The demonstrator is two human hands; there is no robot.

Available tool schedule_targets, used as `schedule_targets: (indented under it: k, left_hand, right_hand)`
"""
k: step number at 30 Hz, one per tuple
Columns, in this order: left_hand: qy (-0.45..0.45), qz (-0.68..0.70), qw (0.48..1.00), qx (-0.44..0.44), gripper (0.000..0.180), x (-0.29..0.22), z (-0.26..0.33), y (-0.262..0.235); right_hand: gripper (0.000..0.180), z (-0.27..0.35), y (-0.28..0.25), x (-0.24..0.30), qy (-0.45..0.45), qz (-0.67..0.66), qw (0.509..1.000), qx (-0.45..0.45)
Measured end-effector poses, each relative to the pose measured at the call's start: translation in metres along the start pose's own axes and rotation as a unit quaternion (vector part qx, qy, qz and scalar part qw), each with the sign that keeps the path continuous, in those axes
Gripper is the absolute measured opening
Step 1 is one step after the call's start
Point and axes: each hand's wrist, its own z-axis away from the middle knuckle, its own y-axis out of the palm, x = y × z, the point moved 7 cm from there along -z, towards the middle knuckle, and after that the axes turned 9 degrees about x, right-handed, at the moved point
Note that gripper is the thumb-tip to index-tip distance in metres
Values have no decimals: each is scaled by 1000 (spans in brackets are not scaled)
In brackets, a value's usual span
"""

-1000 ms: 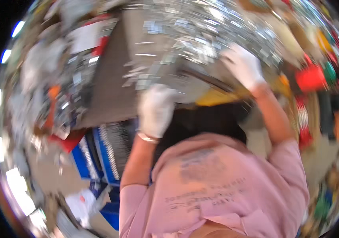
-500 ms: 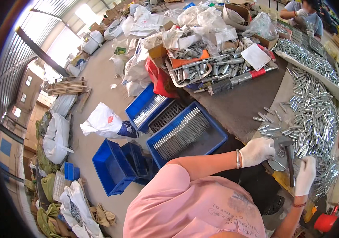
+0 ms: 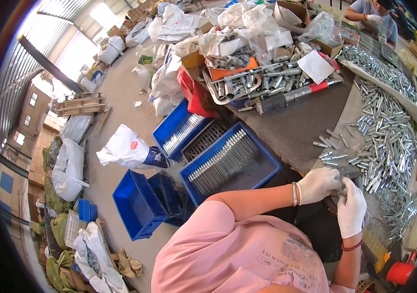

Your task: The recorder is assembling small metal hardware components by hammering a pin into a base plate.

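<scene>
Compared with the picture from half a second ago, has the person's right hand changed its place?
Yes. Judged against the heap of silvery metal cylinders, the right hand has shifted left, now close beside the left hand.

grey piece [image 3: 342, 185] | held, mostly hidden, shape unclear | silvery metal cylinders [image 3: 384, 146] | heaped loosely, mixed angles

Wearer's [image 3: 247, 244] two gloved hands [image 3: 319, 186], their two wristbands [image 3: 294, 194], two blue trays [image 3: 261, 171] bearing rods [image 3: 228, 165]
</scene>
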Motion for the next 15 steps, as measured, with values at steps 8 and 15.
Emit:
schedule_targets:
  k: [8, 15]
  left_hand:
    - [-12, 1, 1000, -10, 14, -1, -4, -6]
    - [-22, 10, 1000, 16, 11, 9, 0, 3]
  right_hand:
    - [48, -14, 1, 18, -11, 106, 993, 58]
    - [61, 13, -16, -12, 73, 85, 994, 20]
